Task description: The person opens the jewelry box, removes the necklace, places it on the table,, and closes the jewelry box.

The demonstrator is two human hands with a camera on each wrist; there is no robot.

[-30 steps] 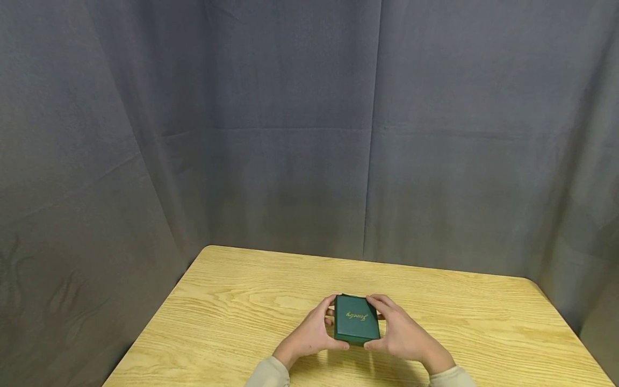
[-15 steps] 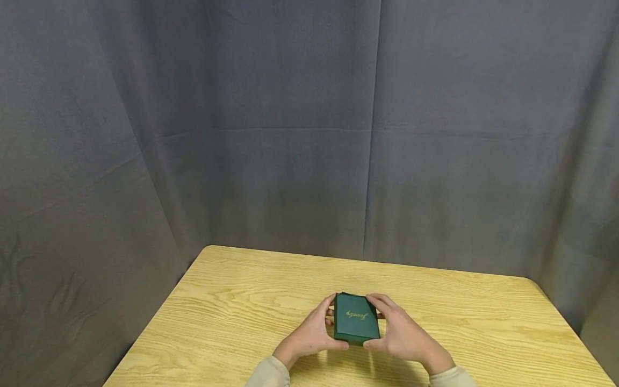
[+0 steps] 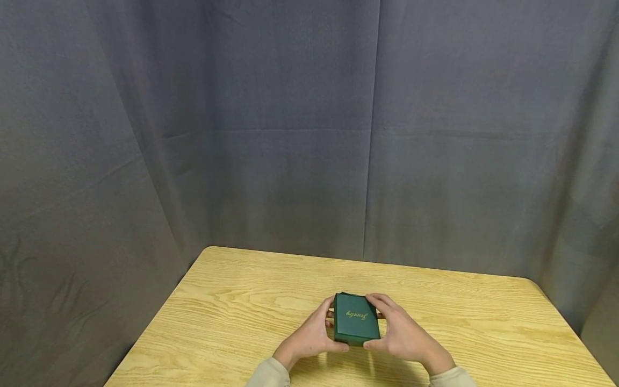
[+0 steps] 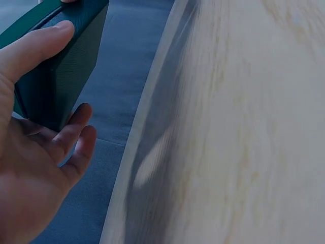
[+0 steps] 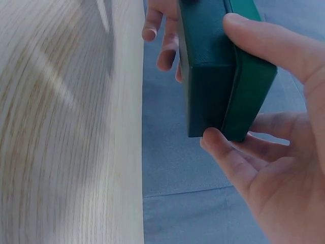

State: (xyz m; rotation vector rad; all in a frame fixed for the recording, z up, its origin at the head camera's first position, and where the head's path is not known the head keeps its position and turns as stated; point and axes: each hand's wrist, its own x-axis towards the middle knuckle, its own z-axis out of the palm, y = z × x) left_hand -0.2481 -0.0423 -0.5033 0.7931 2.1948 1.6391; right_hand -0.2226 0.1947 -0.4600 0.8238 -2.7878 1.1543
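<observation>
Jewelry box (image 3: 358, 318) is held over the desk (image 3: 232, 301), short of its far edge: our left hand (image 3: 310, 333) and right hand (image 3: 403, 334) grasp opposite sides. That probably keeps it steady.

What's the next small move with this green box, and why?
I'd probably lower the green box onto the table: the left hand and right hand grip it from opposite sides, and the wrist views show it clear of the wood.
</observation>
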